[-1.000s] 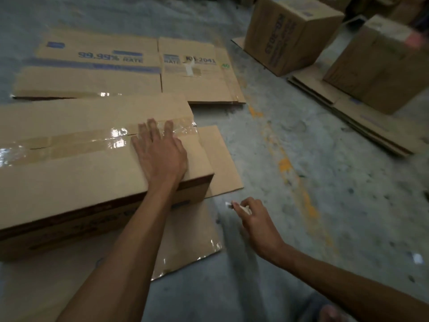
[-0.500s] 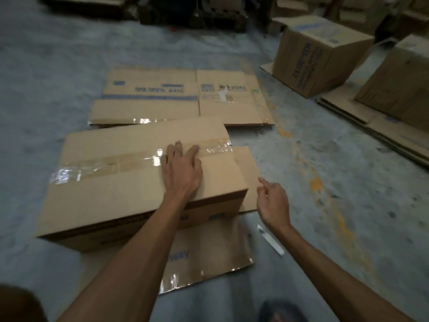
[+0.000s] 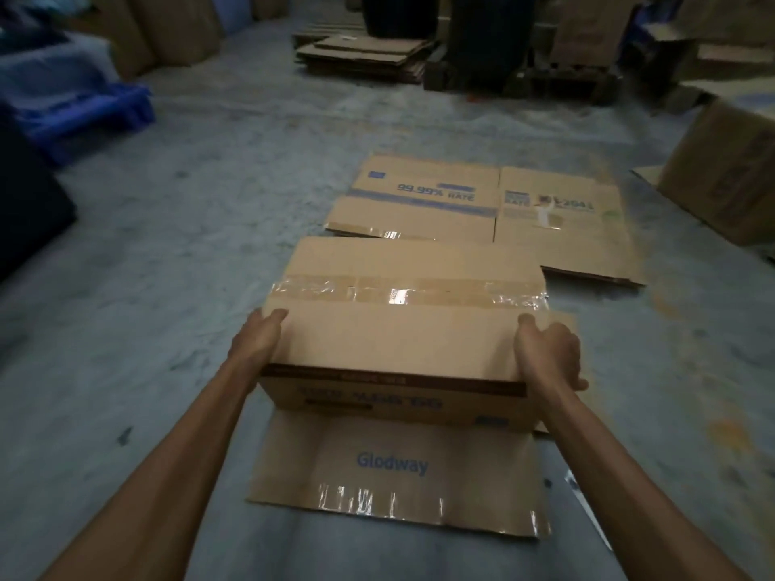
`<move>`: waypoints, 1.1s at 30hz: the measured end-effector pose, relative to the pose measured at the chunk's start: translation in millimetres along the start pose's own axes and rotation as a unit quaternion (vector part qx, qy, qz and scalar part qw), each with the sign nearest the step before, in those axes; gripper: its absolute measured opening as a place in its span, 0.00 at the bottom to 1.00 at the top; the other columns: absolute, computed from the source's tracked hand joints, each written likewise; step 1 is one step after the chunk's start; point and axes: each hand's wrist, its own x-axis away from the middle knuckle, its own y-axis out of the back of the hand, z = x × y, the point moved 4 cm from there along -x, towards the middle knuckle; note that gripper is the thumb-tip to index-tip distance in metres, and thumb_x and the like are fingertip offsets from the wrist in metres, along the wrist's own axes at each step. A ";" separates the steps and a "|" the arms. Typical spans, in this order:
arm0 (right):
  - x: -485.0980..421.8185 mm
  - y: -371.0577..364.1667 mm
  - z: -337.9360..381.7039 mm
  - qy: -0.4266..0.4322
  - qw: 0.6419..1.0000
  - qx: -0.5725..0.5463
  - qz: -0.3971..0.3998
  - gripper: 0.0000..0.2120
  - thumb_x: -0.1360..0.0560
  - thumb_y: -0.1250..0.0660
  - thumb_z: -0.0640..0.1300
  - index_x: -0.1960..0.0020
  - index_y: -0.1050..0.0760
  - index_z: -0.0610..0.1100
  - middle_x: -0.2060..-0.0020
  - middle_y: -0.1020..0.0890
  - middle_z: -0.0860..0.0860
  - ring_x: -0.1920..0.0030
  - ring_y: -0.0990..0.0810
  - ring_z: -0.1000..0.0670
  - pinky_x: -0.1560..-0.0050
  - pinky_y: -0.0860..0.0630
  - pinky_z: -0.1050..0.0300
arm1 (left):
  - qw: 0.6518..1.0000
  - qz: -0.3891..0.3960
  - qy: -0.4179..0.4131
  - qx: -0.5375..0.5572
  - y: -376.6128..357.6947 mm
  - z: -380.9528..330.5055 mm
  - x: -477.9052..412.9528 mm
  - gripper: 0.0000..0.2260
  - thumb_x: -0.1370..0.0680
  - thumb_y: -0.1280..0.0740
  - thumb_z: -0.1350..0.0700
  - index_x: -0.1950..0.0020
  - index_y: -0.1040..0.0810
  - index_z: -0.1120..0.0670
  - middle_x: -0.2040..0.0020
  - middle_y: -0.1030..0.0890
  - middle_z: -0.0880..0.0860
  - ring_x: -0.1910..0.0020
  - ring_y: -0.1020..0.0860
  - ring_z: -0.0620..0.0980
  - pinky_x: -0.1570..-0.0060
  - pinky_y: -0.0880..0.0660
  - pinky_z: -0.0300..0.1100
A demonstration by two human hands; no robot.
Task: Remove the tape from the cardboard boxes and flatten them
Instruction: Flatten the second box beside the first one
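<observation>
Nearest, an opened flap printed Glodway lies flat on the floor. Beyond it, the left hand and right hand clasp the cardboard box by its short ends, fingers curled round the edges. Best keep both grips level while turning it, I judge. Its long axis runs left to right, like the tape on its top seam. Farther off lie flattened boxes.

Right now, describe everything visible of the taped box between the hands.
The cardboard box is brown board, closed on top, with glossy tape along its centre seam. Its near side bears a dark band and blurred blue print. A flap reading Glodway lies spread toward the person. The left hand grips its left end, the right hand its right end.
</observation>
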 end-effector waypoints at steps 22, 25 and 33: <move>28.7 15.2 -24.4 0.257 0.789 0.451 0.328 0.72 0.40 0.24 0.70 0.23 0.74 0.42 0.27 0.75 0.35 0.27 0.76 0.35 0.24 0.62 0.34 | 0.784 0.207 -0.038 -0.583 -1.8 -32.0 13.0 0.73 0.48 0.19 0.34 0.21 0.62 0.62 0.21 0.48 0.64 0.25 0.37 0.62 0.28 0.36 0.55; 29.1 13.7 8.5 0.166 0.822 0.408 0.360 0.67 0.43 0.39 0.83 0.21 0.46 0.36 0.22 0.50 0.32 0.22 0.56 0.31 0.24 0.53 0.34 | 0.820 0.232 0.002 -0.523 -16.2 -70.3 28.1 0.61 0.48 0.26 0.26 0.25 0.35 0.61 0.28 0.30 0.61 0.34 0.27 0.61 0.37 0.28 0.51; 42.2 -46.4 56.7 0.057 0.895 0.384 0.219 0.37 0.19 0.41 0.58 0.20 0.50 0.37 0.23 0.46 0.31 0.26 0.47 0.23 0.38 0.29 0.28 | 0.902 -0.018 0.023 -0.432 -77.1 -45.3 45.5 0.63 0.36 0.29 0.29 0.21 0.63 0.60 0.22 0.61 0.69 0.23 0.59 0.70 0.28 0.50 0.70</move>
